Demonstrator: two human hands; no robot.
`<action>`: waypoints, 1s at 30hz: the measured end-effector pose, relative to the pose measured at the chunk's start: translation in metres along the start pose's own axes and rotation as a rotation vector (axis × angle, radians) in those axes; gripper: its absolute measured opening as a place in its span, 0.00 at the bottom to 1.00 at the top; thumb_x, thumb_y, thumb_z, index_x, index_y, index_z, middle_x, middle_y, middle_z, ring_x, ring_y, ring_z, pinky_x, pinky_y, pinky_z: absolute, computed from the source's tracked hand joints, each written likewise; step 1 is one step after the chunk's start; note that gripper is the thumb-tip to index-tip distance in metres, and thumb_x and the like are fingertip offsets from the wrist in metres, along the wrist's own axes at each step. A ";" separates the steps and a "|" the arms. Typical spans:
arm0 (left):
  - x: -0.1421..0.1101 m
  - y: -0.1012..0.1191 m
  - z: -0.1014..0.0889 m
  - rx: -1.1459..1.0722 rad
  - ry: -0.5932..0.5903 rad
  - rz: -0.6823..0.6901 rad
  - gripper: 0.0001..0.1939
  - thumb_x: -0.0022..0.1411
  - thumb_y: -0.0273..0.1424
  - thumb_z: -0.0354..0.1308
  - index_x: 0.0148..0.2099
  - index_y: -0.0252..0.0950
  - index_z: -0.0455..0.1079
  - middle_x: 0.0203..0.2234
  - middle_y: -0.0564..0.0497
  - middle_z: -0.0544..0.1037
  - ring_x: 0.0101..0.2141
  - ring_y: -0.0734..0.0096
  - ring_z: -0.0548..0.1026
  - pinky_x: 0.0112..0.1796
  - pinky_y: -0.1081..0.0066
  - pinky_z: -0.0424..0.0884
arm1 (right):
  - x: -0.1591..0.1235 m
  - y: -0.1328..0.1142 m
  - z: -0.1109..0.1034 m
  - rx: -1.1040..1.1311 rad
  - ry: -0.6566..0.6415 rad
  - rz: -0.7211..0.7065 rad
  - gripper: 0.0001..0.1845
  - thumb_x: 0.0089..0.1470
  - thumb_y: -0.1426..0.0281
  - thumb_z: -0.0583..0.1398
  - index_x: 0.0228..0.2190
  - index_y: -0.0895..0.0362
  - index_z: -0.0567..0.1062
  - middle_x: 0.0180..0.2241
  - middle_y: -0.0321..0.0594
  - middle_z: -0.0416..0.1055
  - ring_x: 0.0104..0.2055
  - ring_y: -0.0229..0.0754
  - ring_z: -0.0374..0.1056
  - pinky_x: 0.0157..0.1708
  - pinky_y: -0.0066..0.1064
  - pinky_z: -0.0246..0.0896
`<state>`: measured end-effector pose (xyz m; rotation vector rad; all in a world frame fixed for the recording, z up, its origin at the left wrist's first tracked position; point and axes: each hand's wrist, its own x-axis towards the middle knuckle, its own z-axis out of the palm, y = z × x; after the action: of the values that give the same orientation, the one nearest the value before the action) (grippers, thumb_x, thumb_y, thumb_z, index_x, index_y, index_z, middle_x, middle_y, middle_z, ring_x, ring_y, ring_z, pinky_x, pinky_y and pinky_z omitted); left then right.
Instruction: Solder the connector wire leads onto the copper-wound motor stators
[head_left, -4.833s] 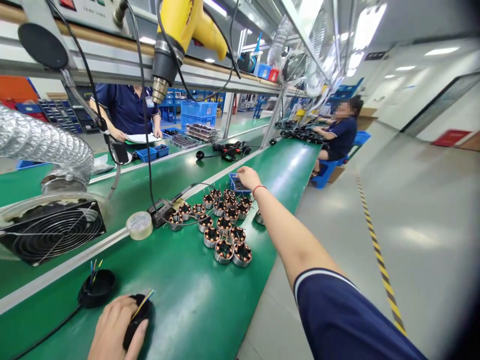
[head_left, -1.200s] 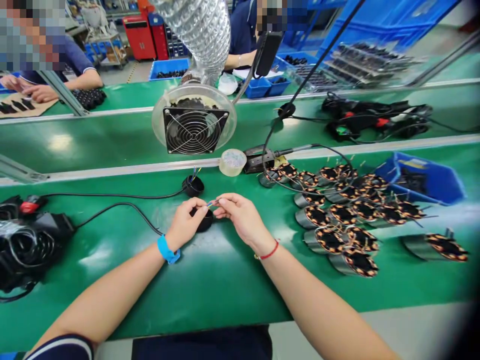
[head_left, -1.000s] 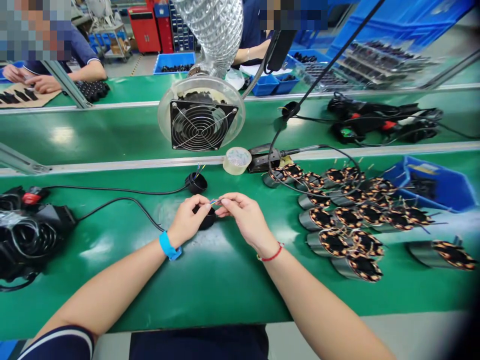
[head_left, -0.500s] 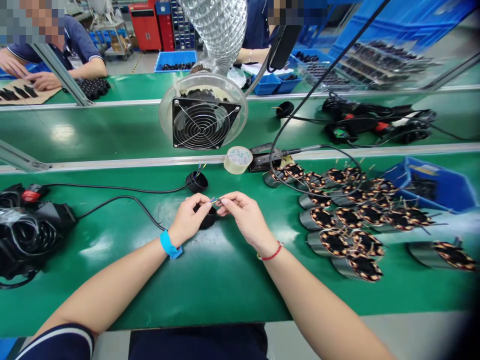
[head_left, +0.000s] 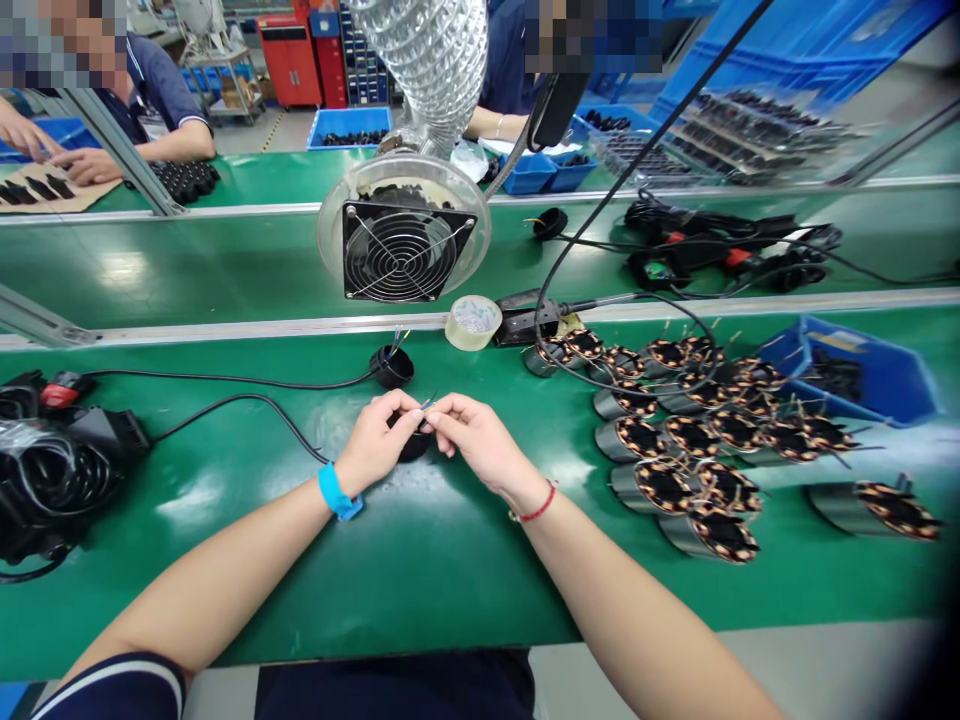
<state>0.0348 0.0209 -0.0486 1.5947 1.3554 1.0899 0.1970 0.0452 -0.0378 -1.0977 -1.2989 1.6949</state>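
My left hand [head_left: 381, 432] and my right hand [head_left: 472, 437] meet over a black round cap [head_left: 412, 447] on the green bench. Between the pinched fingertips of both hands are thin coloured wires [head_left: 428, 402], whose ends poke up. Most of the cap is hidden behind the fingers. A black cable [head_left: 281, 405] runs from the left toward this cap. Just behind my left hand stands a second black cap [head_left: 392, 367] with several coloured wires sticking out of it.
Wound motor stators [head_left: 694, 437] stand in rows at right, before a blue bin [head_left: 862, 375]. A tape roll [head_left: 473, 323] lies behind my hands, under a fan [head_left: 405, 250]. Coiled cables [head_left: 60, 470] lie left. Two co-workers [head_left: 169, 110] sit across the bench.
My right hand has shifted slightly left and down, closer to my left fingertips. The wire ends now point up between the two hands. The view has moved a little.
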 end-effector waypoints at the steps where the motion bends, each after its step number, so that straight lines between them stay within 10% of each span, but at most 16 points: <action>1: 0.000 0.000 0.000 0.003 -0.003 0.002 0.10 0.63 0.34 0.53 0.32 0.34 0.70 0.27 0.52 0.76 0.31 0.72 0.71 0.36 0.72 0.64 | 0.000 0.000 0.000 -0.001 0.001 0.002 0.11 0.48 0.62 0.65 0.24 0.58 0.74 0.16 0.30 0.66 0.18 0.30 0.58 0.20 0.23 0.53; 15: 0.001 -0.003 0.001 0.041 0.014 -0.012 0.10 0.63 0.34 0.52 0.31 0.35 0.67 0.25 0.54 0.73 0.29 0.73 0.67 0.33 0.73 0.61 | 0.000 0.000 0.000 0.149 0.185 -0.059 0.17 0.43 0.58 0.68 0.28 0.57 0.72 0.27 0.36 0.76 0.24 0.33 0.70 0.25 0.25 0.65; 30: 0.004 -0.002 -0.001 -0.141 0.031 -0.061 0.09 0.59 0.34 0.56 0.30 0.34 0.69 0.23 0.54 0.72 0.27 0.74 0.66 0.32 0.73 0.61 | 0.001 -0.004 -0.007 -0.152 -0.006 -0.054 0.13 0.48 0.62 0.63 0.33 0.57 0.75 0.25 0.35 0.73 0.25 0.34 0.66 0.27 0.27 0.60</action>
<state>0.0332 0.0251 -0.0494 1.4310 1.3084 1.1513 0.2036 0.0491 -0.0352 -1.1342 -1.4681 1.5817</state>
